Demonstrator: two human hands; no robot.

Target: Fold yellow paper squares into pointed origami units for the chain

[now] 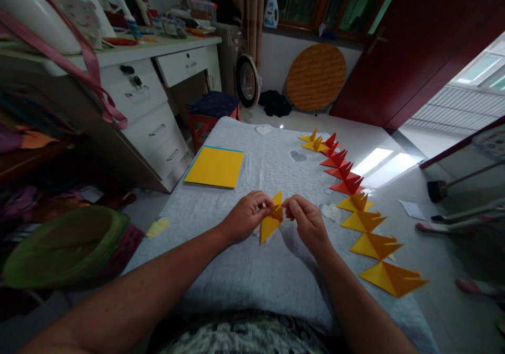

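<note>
A folded yellow origami crane (270, 228) is held just above the cloth-covered table, its wings spread up and down in view. My left hand (245, 216) pinches its middle between thumb and fingertips. On the other side, my right hand (308, 221) is closed, with thumb and forefinger at a thin point of the crane; the fingers hide the tip itself. Left of my hands lies a stack of square yellow paper (216, 167), with a blue edge showing beneath. Along the table's right side runs a row of finished-looking yellow cranes (366, 220) and red cranes (342, 172).
The table (260, 164) has a pale cloth with heart patterns. A green-lined bin (67, 243) stands at left, near a white drawer desk (150, 112). Beyond the table are a stool (215, 105), a washing machine (248, 80) with its door ajar, and a round wooden board (316, 78).
</note>
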